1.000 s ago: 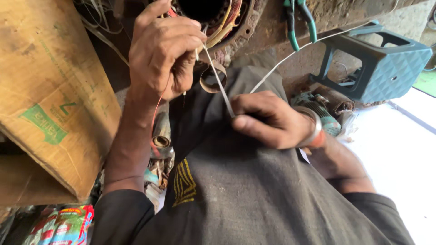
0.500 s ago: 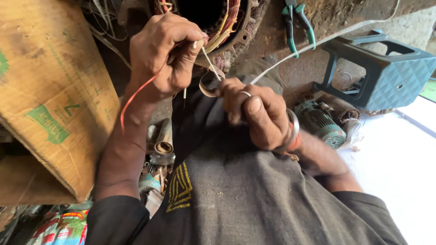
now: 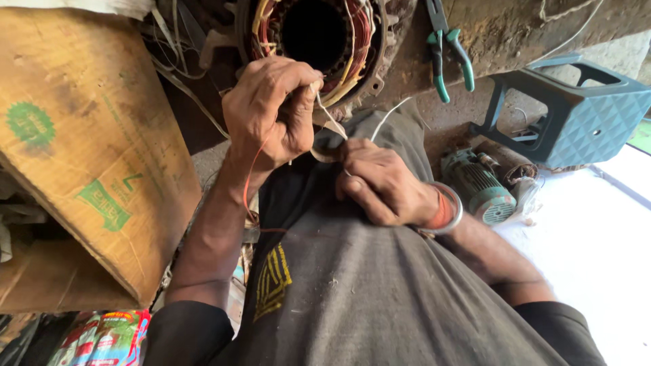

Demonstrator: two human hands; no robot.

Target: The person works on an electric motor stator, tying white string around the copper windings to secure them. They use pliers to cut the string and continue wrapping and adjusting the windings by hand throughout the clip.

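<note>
My left hand [image 3: 271, 112] is raised in front of a motor stator [image 3: 315, 41] with copper windings, pinching a thin pale strip [image 3: 330, 118] between thumb and fingers. A thin red wire [image 3: 247, 183] trails down from that hand. My right hand [image 3: 383, 183], with a metal bangle and orange thread at the wrist, rests on my grey-clothed knee and grips the lower end of the same strip, beside a white wire [image 3: 386, 118] that runs up toward the stator.
A worn cardboard box [image 3: 88, 149] stands at the left. Green-handled pliers [image 3: 447, 51] lie on the ledge above. A blue plastic stool [image 3: 576, 112] and a small green motor [image 3: 481, 186] sit at the right, near a white sheet [image 3: 590, 257].
The view has shifted down, bringing the stator into sight. My right hand has moved left and up toward the left hand, and both now hold the strip close together.
</note>
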